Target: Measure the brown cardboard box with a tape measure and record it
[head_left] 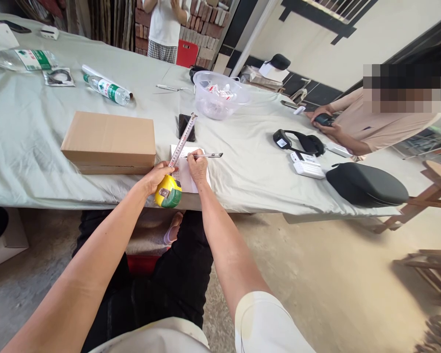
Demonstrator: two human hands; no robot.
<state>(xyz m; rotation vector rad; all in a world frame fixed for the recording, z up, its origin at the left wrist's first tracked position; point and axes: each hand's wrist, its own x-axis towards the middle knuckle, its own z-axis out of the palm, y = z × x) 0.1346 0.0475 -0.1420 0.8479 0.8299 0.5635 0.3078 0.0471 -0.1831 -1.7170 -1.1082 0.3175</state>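
Note:
My left hand [157, 177] is closed on a tape measure, pinching its blade near the yellow and green case [168, 191]. The pulled-out blade [183, 140] slants up and away across a sheet of paper [185, 177], its end over a black phone [187, 128]. In my right hand [198, 167] is a pen [213, 155], held over the paper with its barrel pointing right. The pen's tip is too small to make out. A closed brown cardboard box [109, 139] sits just left of my left hand.
Beyond the phone stands a clear plastic basin [220, 98] with wrappers inside. Water bottles [108, 90] lie at the back left. To the right are a black headset [297, 142], a white device [306, 165] and a black case [367, 184]. One person sits at right; another stands behind the table.

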